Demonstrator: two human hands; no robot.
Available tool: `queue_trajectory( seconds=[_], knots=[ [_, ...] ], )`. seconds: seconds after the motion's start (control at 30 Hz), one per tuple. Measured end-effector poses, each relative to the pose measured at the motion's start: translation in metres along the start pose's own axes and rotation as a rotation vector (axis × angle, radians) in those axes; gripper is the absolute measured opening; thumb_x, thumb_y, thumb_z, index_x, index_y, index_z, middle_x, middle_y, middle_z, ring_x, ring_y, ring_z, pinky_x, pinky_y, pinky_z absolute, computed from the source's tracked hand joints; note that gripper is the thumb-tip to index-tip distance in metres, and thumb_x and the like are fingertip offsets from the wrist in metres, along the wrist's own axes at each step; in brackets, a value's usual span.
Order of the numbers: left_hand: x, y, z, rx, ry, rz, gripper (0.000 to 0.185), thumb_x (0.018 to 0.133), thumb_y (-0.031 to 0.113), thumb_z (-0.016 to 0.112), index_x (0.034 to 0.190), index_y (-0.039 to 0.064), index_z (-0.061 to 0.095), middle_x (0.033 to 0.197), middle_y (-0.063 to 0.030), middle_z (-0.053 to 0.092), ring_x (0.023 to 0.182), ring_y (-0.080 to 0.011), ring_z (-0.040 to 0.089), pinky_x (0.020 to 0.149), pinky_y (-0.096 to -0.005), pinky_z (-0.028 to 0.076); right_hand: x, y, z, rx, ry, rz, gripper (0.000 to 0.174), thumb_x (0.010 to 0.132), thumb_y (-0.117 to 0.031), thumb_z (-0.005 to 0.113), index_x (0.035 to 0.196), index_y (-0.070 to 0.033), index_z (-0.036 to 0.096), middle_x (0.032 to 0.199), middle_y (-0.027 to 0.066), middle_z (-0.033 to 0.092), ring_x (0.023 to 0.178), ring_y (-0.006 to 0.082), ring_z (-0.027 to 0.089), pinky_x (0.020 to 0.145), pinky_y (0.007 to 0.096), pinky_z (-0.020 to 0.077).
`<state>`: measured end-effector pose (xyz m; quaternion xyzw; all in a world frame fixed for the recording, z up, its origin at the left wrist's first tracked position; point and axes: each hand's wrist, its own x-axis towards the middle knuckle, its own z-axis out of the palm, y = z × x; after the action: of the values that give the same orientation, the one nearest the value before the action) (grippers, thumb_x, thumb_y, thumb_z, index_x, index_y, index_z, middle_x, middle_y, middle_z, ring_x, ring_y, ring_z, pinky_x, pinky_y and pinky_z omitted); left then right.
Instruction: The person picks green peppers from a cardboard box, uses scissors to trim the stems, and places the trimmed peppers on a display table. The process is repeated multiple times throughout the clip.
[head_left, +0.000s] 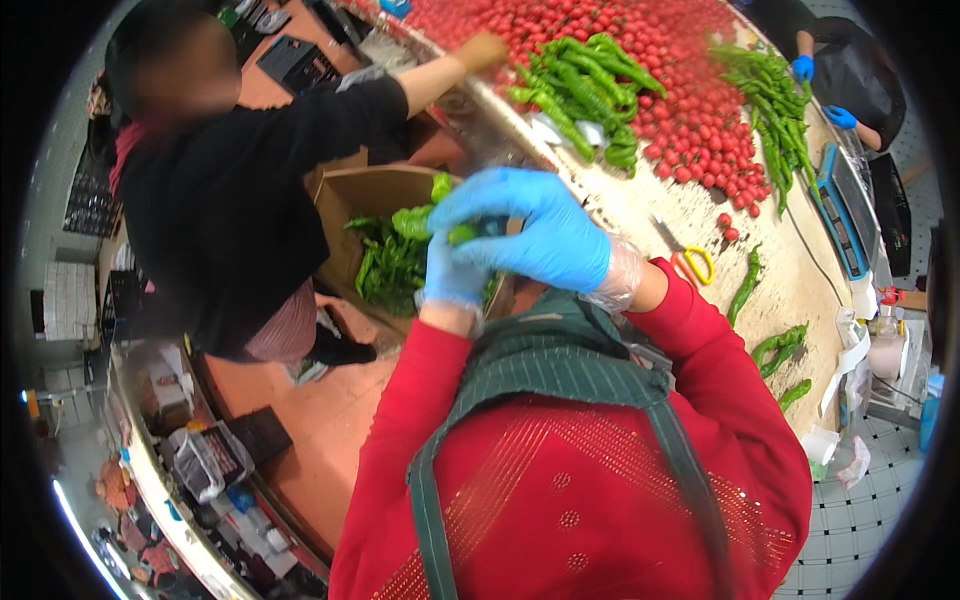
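Both my hands wear blue gloves with clear plastic cuffs and are close together over an open cardboard box (360, 180) of green peppers (390, 266). Green peppers (412, 223) stick out between the fingers of my right hand (532, 225) and my left hand (454, 266). My right hand overlaps my left and partly hides it, so how each one grips is hard to tell. To the right, a pile of long green peppers (592, 90) lies on the table by many small red tomatoes (697, 139). Scissors (694, 262) with yellow and orange handles lie nearby.
A co-worker in black (225, 202) stands at left, one arm reaching to the table edge (517, 124). Another person's blue-gloved hands (838, 116) are at the far right, near more peppers (776, 112) and a blue-framed device (840, 214). Loose peppers (744, 289) lie on the table.
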<state>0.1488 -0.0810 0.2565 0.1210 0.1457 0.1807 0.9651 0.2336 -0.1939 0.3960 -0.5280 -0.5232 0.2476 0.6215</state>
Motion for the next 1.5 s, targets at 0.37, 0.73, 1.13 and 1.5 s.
queue_trajectory(
  seconds=[0.37, 0.73, 1.13, 1.5],
  knots=[
    [-0.004, 0.029, -0.015, -0.016, 0.045, 0.101, 0.039, 0.095, 0.038, 0.057, 0.115, 0.005, 0.058, 0.111, -0.0093, 0.062, 0.108, -0.0250, 0.058, 0.099, -0.0420, 0.046, -0.005, 0.029, 0.029, -0.178, 0.075, -0.110, 0.033, 0.078, -0.001, 0.069, 0.110, -0.009, 0.070, 0.112, 0.0097, 0.065, 0.099, 0.0240, 0.065, 0.086, 0.0322, 0.0541],
    [0.001, 0.052, -0.022, -0.141, 0.096, 0.257, 0.032, 0.093, 0.024, 0.062, 0.119, 0.006, 0.059, 0.115, -0.0080, 0.064, 0.112, -0.0236, 0.058, 0.102, -0.0414, 0.043, -0.006, 0.041, 0.027, -0.049, 0.060, -0.070, 0.037, 0.078, 0.001, 0.070, 0.115, -0.008, 0.069, 0.118, 0.0094, 0.064, 0.105, 0.0214, 0.063, 0.090, 0.0307, 0.0522],
    [0.006, 0.057, -0.023, -0.296, -0.016, 0.292, 0.034, 0.092, 0.022, 0.064, 0.122, 0.008, 0.059, 0.120, -0.0082, 0.062, 0.115, -0.0245, 0.057, 0.103, -0.0442, 0.043, -0.009, 0.052, 0.022, 0.041, 0.073, -0.010, 0.038, 0.077, 0.002, 0.071, 0.113, -0.009, 0.071, 0.117, 0.0087, 0.065, 0.106, 0.0208, 0.062, 0.093, 0.0321, 0.0502],
    [0.006, 0.057, -0.022, -0.351, 0.060, 0.337, 0.036, 0.091, 0.021, 0.065, 0.121, 0.003, 0.059, 0.118, -0.0104, 0.063, 0.113, -0.0251, 0.058, 0.102, -0.0429, 0.046, -0.014, 0.056, 0.015, -0.041, -0.002, -0.019, 0.040, 0.076, 0.003, 0.070, 0.114, -0.009, 0.070, 0.119, 0.0085, 0.065, 0.108, 0.0213, 0.062, 0.097, 0.0328, 0.0480]
  ],
)
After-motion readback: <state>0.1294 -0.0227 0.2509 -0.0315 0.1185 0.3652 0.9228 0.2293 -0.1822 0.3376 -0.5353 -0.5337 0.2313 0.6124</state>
